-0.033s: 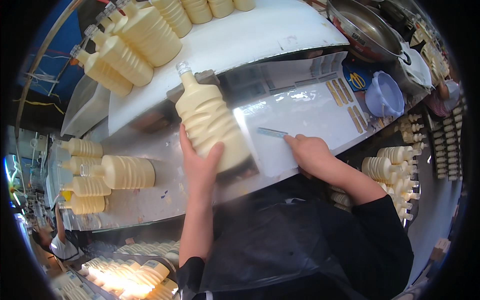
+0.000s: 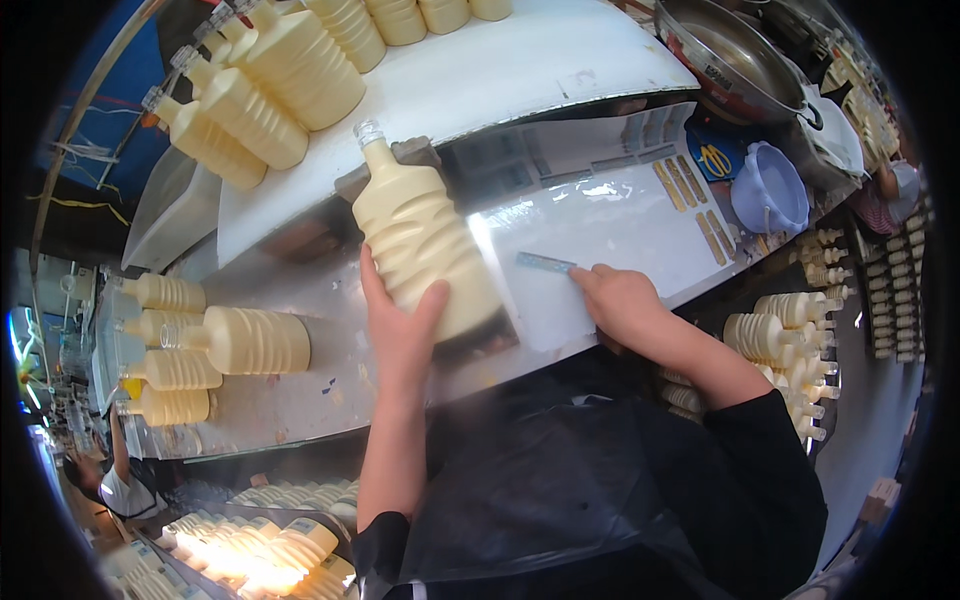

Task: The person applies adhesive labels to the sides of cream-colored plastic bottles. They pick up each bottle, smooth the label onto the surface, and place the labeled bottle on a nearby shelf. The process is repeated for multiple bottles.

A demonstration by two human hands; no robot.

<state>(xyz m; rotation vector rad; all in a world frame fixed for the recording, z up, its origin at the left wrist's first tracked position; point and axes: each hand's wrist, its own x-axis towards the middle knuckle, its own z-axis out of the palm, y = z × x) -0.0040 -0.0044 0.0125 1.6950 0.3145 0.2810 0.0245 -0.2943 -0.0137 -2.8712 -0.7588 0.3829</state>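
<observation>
A cream-coloured ribbed bottle with a clear screw neck lies on the table, its neck pointing away from me. My left hand grips its near end, thumb on top and fingers round the left side. Between the fingertips of my right hand is one end of a narrow bluish label strip. The strip is held over a glossy white sheet, to the right of the bottle and apart from it. On that sheet's right part lie several gold strips, and greyish ones lie along its far side.
Several cream bottles lie at the left of the table; more stand on a raised white board. At the right are a lavender bucket, yellow-handled scissors and a large metal pan. Bottles also crowd the floor.
</observation>
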